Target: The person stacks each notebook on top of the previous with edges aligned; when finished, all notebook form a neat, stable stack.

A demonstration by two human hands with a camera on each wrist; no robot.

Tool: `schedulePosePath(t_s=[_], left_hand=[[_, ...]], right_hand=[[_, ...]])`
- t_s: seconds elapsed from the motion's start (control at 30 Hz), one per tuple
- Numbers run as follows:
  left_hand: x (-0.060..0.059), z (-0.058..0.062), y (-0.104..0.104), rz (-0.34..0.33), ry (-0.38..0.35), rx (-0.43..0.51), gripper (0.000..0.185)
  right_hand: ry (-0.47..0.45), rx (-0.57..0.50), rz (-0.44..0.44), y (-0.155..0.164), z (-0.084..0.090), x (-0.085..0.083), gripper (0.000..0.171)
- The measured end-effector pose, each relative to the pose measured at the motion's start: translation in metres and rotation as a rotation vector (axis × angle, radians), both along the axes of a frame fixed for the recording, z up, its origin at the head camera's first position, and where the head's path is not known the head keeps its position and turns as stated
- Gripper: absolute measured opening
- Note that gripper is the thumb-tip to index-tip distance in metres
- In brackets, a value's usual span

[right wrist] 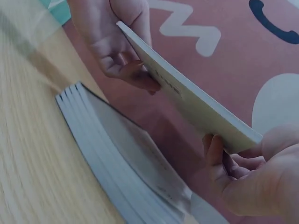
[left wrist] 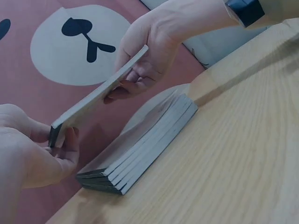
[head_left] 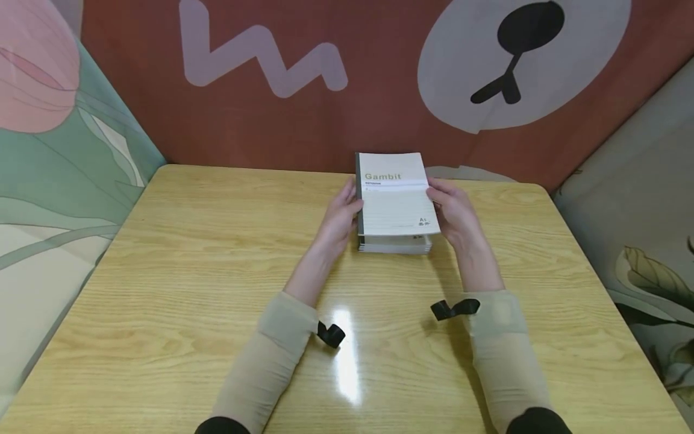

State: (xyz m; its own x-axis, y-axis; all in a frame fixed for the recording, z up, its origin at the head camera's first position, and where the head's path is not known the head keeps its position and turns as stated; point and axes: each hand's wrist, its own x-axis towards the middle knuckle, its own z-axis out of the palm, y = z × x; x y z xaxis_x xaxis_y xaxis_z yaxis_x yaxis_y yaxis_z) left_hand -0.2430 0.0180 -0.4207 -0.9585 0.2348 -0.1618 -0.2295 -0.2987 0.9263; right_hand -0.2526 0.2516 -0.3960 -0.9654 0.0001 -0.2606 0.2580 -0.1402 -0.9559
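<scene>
Both hands hold one white notebook with a dark spine and "Gambit" printed on its cover. The left hand grips its spine edge, thumb on top and fingers curled underneath. On the opposite edge, the right hand pinches it the same way. In the left wrist view, the held notebook is raised and tilted above a stack of notebooks. The right wrist view shows a gap between the held notebook and the stack lying on the table.
The wooden table runs up to a reddish-brown wall covering with a pale bear face. Black straps hang from the sleeve cuffs. Light glares off the table between the forearms.
</scene>
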Motion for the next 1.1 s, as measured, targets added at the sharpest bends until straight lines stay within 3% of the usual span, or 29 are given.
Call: schedulePosePath(t_s=[0.27,0.6,0.87,1.1], left_hand=[[-0.001,-0.01,0.003,0.052,0.049,-0.107,0.068],[0.001,-0.02,0.002,0.149,0.021,-0.183,0.065],[0.002,-0.025,0.006,0.097,0.083,-0.34,0.063],[0.004,-0.027,0.007,0.055,0.103,-0.406,0.064]], right_hand=[[-0.012,0.121,-0.005,0.002,-0.012,-0.004,0.051],[-0.026,0.317,0.017,-0.002,-0.018,-0.007,0.051],[0.007,0.442,-0.004,-0.003,-0.02,-0.005,0.049],[0.029,0.532,-0.017,-0.008,-0.022,-0.005,0.048]])
